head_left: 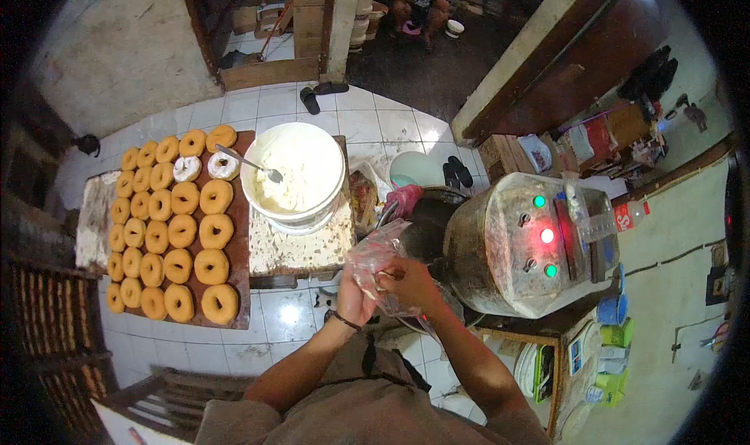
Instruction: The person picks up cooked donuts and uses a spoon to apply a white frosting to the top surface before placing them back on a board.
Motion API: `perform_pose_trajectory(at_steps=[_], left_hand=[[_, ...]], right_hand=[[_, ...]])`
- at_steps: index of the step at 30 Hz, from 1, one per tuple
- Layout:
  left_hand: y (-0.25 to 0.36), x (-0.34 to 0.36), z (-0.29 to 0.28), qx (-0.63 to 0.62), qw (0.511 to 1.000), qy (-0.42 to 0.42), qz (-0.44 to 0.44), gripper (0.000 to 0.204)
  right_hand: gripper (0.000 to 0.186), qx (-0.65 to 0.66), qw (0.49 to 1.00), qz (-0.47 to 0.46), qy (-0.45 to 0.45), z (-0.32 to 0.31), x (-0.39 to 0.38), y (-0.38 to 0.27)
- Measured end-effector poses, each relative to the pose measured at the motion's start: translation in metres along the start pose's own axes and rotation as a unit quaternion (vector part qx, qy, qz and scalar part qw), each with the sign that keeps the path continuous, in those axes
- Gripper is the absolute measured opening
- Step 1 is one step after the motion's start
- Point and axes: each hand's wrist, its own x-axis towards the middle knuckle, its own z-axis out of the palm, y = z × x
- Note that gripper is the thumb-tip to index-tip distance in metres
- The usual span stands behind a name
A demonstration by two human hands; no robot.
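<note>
crinkled clear plastic (pixel 370 259) in both hands (pixel 412 284)

My surroundings look like a small, makeshift doughnut kitchen — ring doughnuts (pixel 160 204) fill a brown board (pixel 243 218) in rows, with a white bucket (pixel 337 189) of pale cream (pixel 295 178) just beside. A bulky machine (pixel 471 250) with lit lamps (pixel 547 235), stained floor tiles (pixel 291 329) and patchy walls (pixel 152 66) make it more backroom workshop than shopfront.

The bare left hand (pixel 356 301) and bare right hand (pixel 409 284) held a crumpled clear plastic bag (pixel 373 259) near a round white tub (pixel 319 215) of pale cream (pixel 294 189).
</note>
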Motion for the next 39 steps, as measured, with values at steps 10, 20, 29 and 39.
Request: perform_pose_trajectory(at_steps=[10,20,29,39], left_hand=[[0.000,0.031,0.024,0.021,0.993,0.117,0.023,0.052],[0.069,0.185,0.031,0.237,0.930,0.091,0.265,0.052],[0.050,0.283,-0.006,0.562,0.700,0.158,0.412,0.037],[0.018,0.332,-0.177,0.737,0.596,0.256,0.192,0.073]], right_hand=[[0.021,0.170,0.984,0.057,-0.018,-0.030,0.022,0.006],[0.031,0.559,0.815,0.040,0.150,-0.128,-0.041,0.004],[0.021,0.524,0.759,0.233,0.307,-0.086,-0.243,0.147],[0.020,-0.184,0.925,0.225,0.243,-0.010,-0.397,0.195]])
